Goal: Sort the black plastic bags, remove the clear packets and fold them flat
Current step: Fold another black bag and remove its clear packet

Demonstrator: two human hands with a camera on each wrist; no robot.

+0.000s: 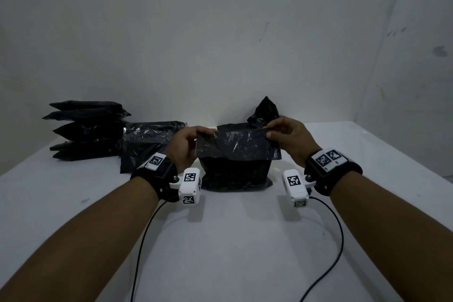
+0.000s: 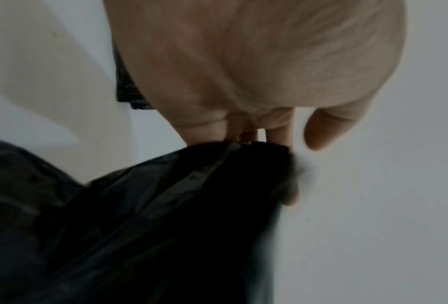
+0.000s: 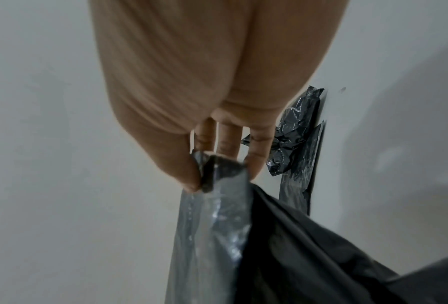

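Across the white table (image 1: 220, 240), the biggest thing is a heap of black bags (image 1: 85, 127) stacked at the far left, with flatter crinkled ones (image 1: 147, 140) beside it. Near the middle stands a black plastic bag (image 1: 236, 154), its top edge raised and stretched between both hands. Left hand (image 1: 187, 146) pinches the upper left corner; right hand (image 1: 291, 140) pinches the upper right corner. Behind it pokes a crumpled black piece (image 1: 264, 110).
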